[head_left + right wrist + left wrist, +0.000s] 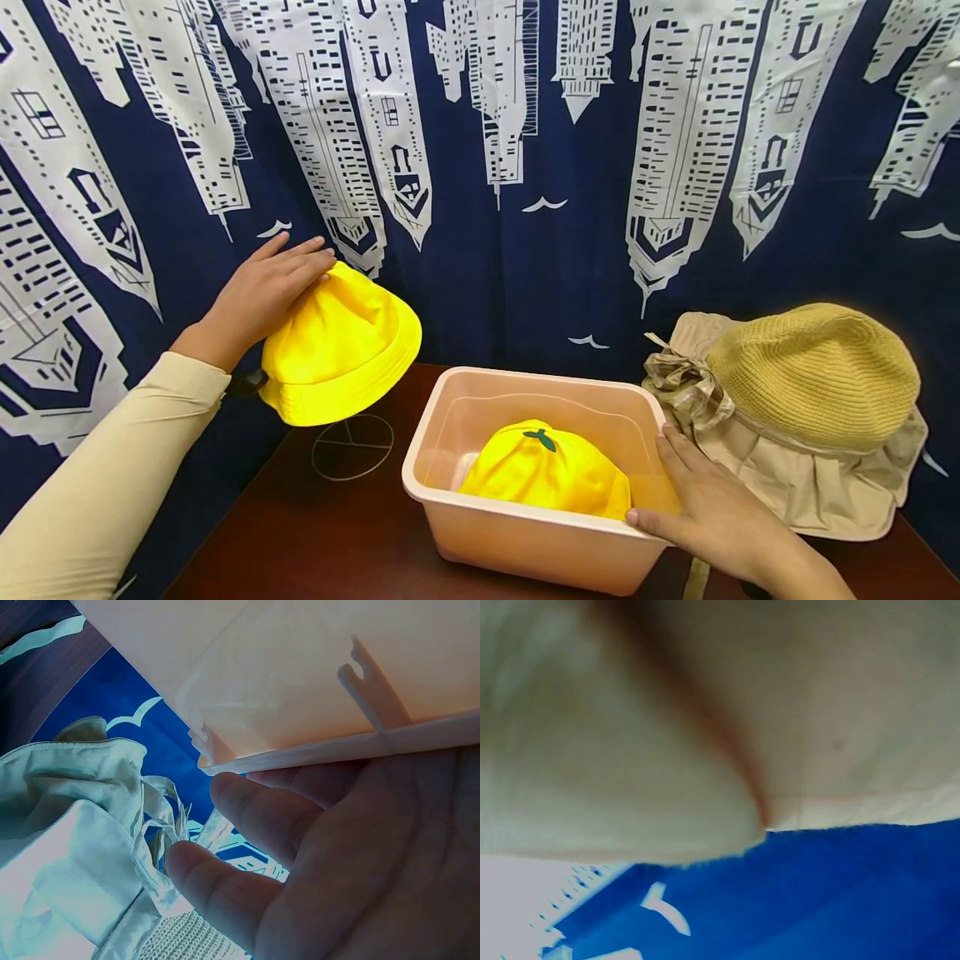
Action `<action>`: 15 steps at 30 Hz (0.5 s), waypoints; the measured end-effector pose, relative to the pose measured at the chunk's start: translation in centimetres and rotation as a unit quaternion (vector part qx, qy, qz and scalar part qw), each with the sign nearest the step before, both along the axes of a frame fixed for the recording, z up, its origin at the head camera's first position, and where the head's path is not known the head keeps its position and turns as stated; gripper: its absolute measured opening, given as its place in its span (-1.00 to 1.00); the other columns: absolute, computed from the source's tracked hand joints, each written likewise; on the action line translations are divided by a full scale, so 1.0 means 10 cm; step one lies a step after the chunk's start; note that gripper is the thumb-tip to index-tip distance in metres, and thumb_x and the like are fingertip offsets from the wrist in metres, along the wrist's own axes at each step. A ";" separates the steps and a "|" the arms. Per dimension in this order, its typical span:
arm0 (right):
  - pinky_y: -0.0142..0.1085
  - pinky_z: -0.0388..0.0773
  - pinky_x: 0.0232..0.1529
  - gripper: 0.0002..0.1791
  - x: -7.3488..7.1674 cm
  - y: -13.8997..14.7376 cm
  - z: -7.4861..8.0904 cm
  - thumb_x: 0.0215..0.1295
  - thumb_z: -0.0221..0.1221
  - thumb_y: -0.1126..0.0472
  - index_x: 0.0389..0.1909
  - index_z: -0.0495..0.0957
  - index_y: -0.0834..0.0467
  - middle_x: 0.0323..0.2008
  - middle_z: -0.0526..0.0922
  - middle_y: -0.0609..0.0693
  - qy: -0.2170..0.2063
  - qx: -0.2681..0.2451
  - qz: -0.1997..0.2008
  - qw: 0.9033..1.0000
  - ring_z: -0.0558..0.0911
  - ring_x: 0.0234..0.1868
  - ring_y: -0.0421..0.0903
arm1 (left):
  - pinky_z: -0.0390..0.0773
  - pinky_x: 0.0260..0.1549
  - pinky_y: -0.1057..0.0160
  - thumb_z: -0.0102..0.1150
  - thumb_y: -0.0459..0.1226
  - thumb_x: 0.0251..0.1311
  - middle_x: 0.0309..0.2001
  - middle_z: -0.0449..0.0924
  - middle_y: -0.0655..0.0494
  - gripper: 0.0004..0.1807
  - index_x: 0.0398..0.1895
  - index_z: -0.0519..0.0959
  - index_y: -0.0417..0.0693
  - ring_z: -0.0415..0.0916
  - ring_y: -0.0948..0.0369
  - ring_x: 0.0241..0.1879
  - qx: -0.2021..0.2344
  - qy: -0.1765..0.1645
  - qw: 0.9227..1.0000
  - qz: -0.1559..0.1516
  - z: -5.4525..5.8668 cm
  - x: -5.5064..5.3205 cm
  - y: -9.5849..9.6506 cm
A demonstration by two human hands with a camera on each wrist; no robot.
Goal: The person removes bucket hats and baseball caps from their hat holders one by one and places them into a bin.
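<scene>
My left hand (262, 287) lies across the crown of a yellow bucket hat (341, 350), its fingers extended and its thumb hidden. The hat is tilted above a round wire stand (352, 450); the stand's upper part is hidden. My right hand (720, 504) rests on the right rim of a pale pink plastic bin (536, 521), thumb at the front corner. In the right wrist view the fingers (259, 814) are loosely extended by the bin's rim. Another yellow hat (551, 471) with a green leaf-shaped piece on top lies inside the bin. Mostly blurred sleeve (615, 765) fills the left wrist view.
A beige hat (817, 375) with a knitted crown, wide cloth brim and ribbon bow stands right of the bin. Everything sits on a dark reddish-brown table (300, 533). Behind it hangs a navy curtain (502, 283) printed with white buildings.
</scene>
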State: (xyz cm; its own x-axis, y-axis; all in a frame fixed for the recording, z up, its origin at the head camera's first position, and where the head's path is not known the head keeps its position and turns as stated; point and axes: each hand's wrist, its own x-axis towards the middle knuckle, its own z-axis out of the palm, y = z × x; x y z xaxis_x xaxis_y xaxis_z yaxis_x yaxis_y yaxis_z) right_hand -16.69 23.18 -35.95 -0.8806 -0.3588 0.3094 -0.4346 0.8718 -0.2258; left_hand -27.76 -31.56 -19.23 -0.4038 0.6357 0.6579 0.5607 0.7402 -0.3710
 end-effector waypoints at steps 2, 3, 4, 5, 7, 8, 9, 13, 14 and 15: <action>0.34 0.27 0.19 0.14 0.01 0.01 0.00 0.14 0.24 -0.36 0.42 0.18 0.47 0.45 0.12 0.41 -0.004 0.000 0.000 1.000 0.27 0.34 0.44 | 0.01 0.44 -0.09 0.33 -0.68 -0.04 0.14 0.61 -0.13 -0.36 0.18 0.53 -0.21 0.40 -0.12 0.29 -0.011 0.006 1.000 -0.016 0.08 0.00 0.10; 0.34 0.26 0.20 0.14 0.01 0.01 0.01 0.14 0.24 -0.36 0.42 0.17 0.47 0.45 0.11 0.42 -0.005 -0.001 0.000 1.000 0.26 0.34 0.44 | 0.02 0.44 -0.10 0.32 -0.69 -0.04 0.14 0.61 -0.13 -0.37 0.18 0.53 -0.21 0.40 -0.11 0.29 -0.017 0.012 1.000 -0.023 0.11 0.01 0.15; 0.33 0.25 0.20 0.14 0.01 0.00 0.02 0.15 0.24 -0.36 0.43 0.16 0.47 0.45 0.11 0.41 -0.005 -0.003 0.001 1.000 0.25 0.35 0.44 | 0.03 0.43 -0.10 0.31 -0.69 -0.03 0.14 0.61 -0.13 -0.37 0.18 0.53 -0.21 0.41 -0.11 0.28 -0.022 0.019 0.999 -0.030 0.15 0.02 0.20; 0.33 0.25 0.21 0.14 0.01 0.00 0.03 0.15 0.24 -0.36 0.43 0.16 0.46 0.46 0.10 0.41 -0.005 -0.003 0.002 1.000 0.25 0.35 0.44 | 0.04 0.43 -0.11 0.31 -0.69 -0.03 0.14 0.61 -0.13 -0.38 0.18 0.53 -0.21 0.41 -0.11 0.28 -0.025 0.025 0.999 -0.037 0.18 0.04 0.24; 0.33 0.26 0.21 0.14 0.00 -0.01 0.05 0.16 0.23 -0.36 0.44 0.15 0.45 0.46 0.10 0.39 -0.005 -0.004 0.004 1.000 0.25 0.35 0.43 | 0.06 0.42 -0.11 0.29 -0.69 -0.03 0.13 0.61 -0.13 -0.39 0.17 0.55 -0.23 0.43 -0.11 0.27 -0.030 0.038 0.997 -0.052 0.22 0.08 0.31; 0.33 0.26 0.21 0.14 0.00 -0.02 0.06 0.16 0.23 -0.36 0.44 0.15 0.45 0.47 0.10 0.39 -0.006 -0.005 0.005 1.000 0.25 0.35 0.42 | 0.07 0.42 -0.12 0.29 -0.69 -0.02 0.13 0.61 -0.13 -0.40 0.16 0.55 -0.24 0.43 -0.10 0.26 -0.033 0.045 0.997 -0.060 0.24 0.09 0.34; 0.33 0.26 0.21 0.15 -0.01 -0.02 0.06 0.16 0.23 -0.37 0.44 0.15 0.45 0.47 0.10 0.38 -0.008 -0.005 0.006 1.000 0.26 0.35 0.42 | 0.09 0.41 -0.13 0.28 -0.68 -0.01 0.13 0.61 -0.13 -0.41 0.16 0.55 -0.25 0.44 -0.10 0.26 -0.036 0.053 0.996 -0.069 0.25 0.10 0.38; 0.34 0.25 0.21 0.16 -0.01 -0.02 0.06 0.16 0.21 -0.39 0.44 0.14 0.45 0.47 0.09 0.39 -0.022 -0.001 0.004 1.000 0.25 0.35 0.43 | 0.13 0.39 -0.14 0.25 -0.61 0.08 0.14 0.60 -0.13 -0.50 0.16 0.56 -0.28 0.45 -0.10 0.25 -0.049 0.074 0.990 -0.109 0.26 0.09 0.57; 0.34 0.24 0.22 0.15 -0.01 -0.01 0.06 0.16 0.20 -0.39 0.44 0.15 0.45 0.47 0.09 0.39 -0.024 0.000 0.003 1.000 0.24 0.36 0.43 | 0.14 0.39 -0.14 0.24 -0.59 0.11 0.13 0.61 -0.14 -0.52 0.15 0.56 -0.29 0.45 -0.09 0.25 -0.054 0.079 0.988 -0.118 0.26 0.08 0.63; 0.34 0.23 0.23 0.15 -0.01 -0.01 0.05 0.16 0.20 -0.39 0.44 0.15 0.45 0.47 0.08 0.39 -0.027 0.000 0.002 1.000 0.23 0.36 0.43 | 0.15 0.38 -0.14 0.24 -0.57 0.13 0.13 0.61 -0.14 -0.54 0.15 0.56 -0.29 0.45 -0.09 0.25 -0.058 0.082 0.987 -0.125 0.26 0.06 0.69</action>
State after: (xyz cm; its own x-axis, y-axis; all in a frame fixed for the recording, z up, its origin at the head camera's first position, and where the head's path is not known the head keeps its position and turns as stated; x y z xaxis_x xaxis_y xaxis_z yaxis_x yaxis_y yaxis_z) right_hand -16.80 23.09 -35.40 -0.8945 -0.3632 0.2608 -0.4257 0.8700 -0.2486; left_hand -27.15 -24.67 -16.62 -0.1189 0.7770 0.6182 0.6456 0.5336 -0.5464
